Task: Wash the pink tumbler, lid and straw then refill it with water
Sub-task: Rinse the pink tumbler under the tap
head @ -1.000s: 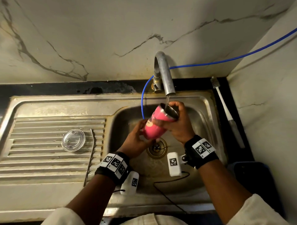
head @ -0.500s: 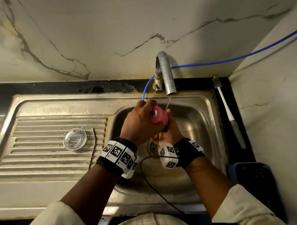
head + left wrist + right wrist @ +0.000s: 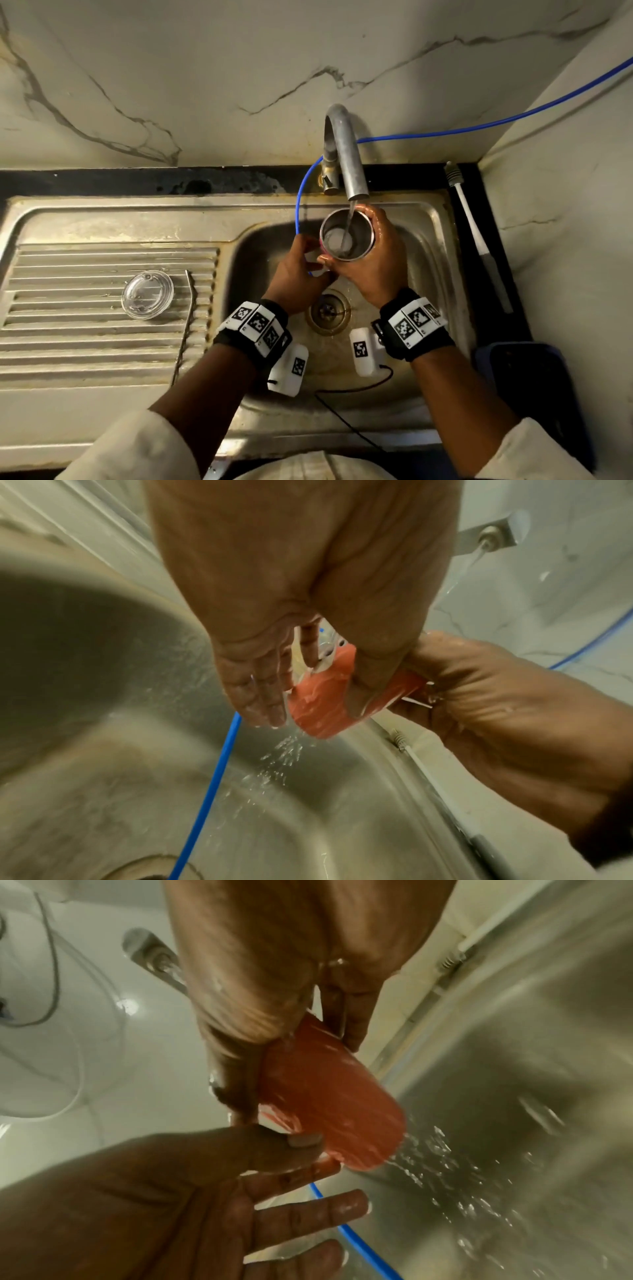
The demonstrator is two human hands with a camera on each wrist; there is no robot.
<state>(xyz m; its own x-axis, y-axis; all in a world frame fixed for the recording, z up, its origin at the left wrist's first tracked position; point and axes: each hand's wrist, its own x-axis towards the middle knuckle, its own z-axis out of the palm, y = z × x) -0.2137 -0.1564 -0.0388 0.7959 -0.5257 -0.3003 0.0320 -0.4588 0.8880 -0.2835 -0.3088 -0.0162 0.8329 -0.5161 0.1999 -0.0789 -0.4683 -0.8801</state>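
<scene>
The pink tumbler (image 3: 346, 236) stands mouth up under the tap (image 3: 346, 154), and a thin stream of water (image 3: 350, 219) runs into its steel inside. My right hand (image 3: 373, 253) grips its right side near the rim. My left hand (image 3: 298, 274) sits low on its left side. In the left wrist view its thumb (image 3: 369, 669) presses the pink wall (image 3: 318, 707) while its fingers (image 3: 260, 685) stay straight beside it. Water drips off the tumbler's base (image 3: 329, 1107). The clear lid (image 3: 147, 294) and the metal straw (image 3: 185, 325) lie on the drainboard to the left.
The steel sink basin (image 3: 428, 274) has its drain (image 3: 328, 310) just below my hands. A blue hose (image 3: 301, 205) hangs into the basin beside the tumbler. A white brush (image 3: 472, 222) lies on the black ledge at right. A dark blue object (image 3: 527, 383) sits at lower right.
The tumbler, tilted and then turned base-up under my left hand, now stands mouth up under the stream. My right hand has shifted to its right side and my left hand has dropped to its lower left.
</scene>
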